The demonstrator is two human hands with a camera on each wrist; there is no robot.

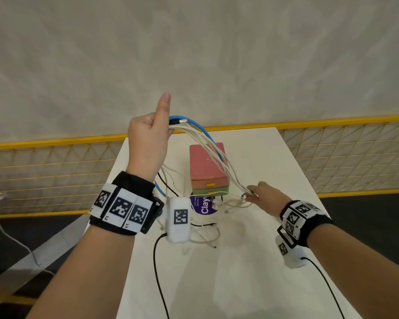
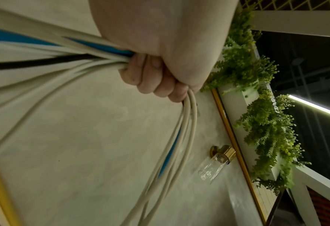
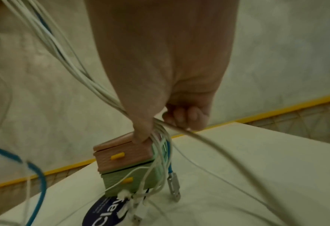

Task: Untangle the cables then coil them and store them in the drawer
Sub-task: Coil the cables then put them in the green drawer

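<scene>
A bundle of white cables (image 1: 207,146) with one blue cable (image 1: 204,132) arcs between my two hands above the white table (image 1: 274,162). My left hand (image 1: 148,134) is raised high and grips one end of the bundle (image 2: 94,61), forefinger pointing up. My right hand (image 1: 258,192) is low by the table and pinches the other end (image 3: 156,130), with plugs (image 3: 173,188) dangling below it. A small drawer box (image 1: 209,169), pink drawer over green, stands on the table behind the cables; both drawers look closed.
More loose white and black cables (image 1: 205,236) lie on the table in front of the box, over a purple round sticker (image 1: 204,204). A yellow mesh railing (image 1: 343,157) runs behind the table. Another white cable (image 1: 9,236) hangs at the left.
</scene>
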